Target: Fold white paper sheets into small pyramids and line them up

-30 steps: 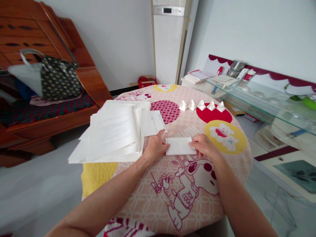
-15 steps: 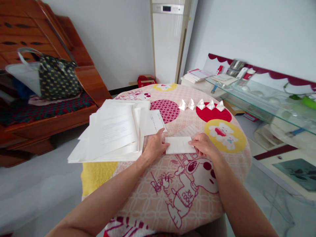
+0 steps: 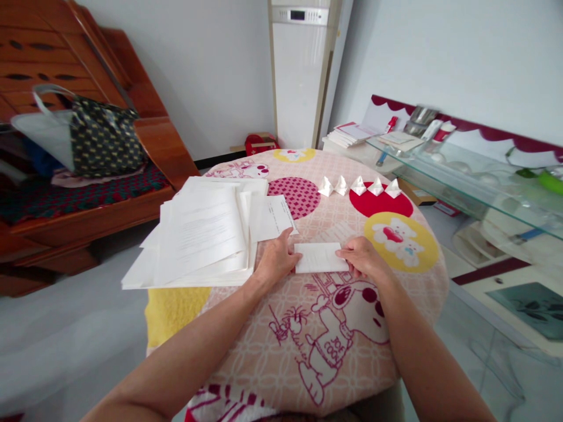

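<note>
A folded sheet of white paper point(image 3: 320, 258) lies flat as a narrow rectangle on the cloth-covered table point(image 3: 255, 357). My left hand point(image 3: 277, 256) grips its left end, thumb on top, with the index finger stretched toward a printed sheet point(image 3: 272, 218). At the right end my right hand point(image 3: 361, 258) pinches the paper between thumb and curled fingers. Beyond it, several small folded paper shapes point(image 3: 358, 186) stand in a row. To the left sits a spread pile of printed paper sheets point(image 3: 202, 228).
A wooden bench point(image 3: 153, 140) with a dark patterned bag point(image 3: 105, 136) on it stands at the left. On the right is a glass shelf point(image 3: 475, 170) holding metal containers and other items. A tall white cabinet-like unit point(image 3: 299, 76) stands behind the table.
</note>
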`<state>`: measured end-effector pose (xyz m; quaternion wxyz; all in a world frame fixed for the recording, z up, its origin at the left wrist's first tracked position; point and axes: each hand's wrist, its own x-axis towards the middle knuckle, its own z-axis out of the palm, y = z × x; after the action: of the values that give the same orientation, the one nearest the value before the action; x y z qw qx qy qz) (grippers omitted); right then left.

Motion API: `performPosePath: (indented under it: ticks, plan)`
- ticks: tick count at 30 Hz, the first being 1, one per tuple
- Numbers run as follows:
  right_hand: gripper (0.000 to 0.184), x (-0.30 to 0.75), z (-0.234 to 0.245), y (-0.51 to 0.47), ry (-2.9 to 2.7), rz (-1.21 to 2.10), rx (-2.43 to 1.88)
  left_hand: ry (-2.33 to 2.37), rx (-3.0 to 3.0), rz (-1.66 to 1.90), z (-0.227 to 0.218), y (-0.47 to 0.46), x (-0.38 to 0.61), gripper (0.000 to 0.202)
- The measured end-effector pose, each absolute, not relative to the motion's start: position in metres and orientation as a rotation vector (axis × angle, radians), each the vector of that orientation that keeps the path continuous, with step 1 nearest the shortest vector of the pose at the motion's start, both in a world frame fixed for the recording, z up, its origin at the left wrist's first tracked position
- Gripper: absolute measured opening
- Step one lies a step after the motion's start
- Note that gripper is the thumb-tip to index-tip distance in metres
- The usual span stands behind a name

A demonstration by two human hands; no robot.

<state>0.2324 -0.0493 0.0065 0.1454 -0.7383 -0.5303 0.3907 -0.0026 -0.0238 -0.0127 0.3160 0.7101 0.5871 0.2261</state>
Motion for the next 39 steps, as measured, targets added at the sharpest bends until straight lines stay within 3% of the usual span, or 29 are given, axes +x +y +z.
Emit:
performPosePath:
  ticks: [31,39]
  plan:
    - [0.037,0.2302,0.0092,-0.0497,-1.553,1.088,-2.122,1.533,1.907,0.584,-0.0116,-0.0239,-0.0036,0.068]
    - [0.038,0.2316,0.0071,-0.0484,-1.571,1.075,-2.123,1.583,2.057,0.547,-0.0113,-0.0262,-0.0030,0.054]
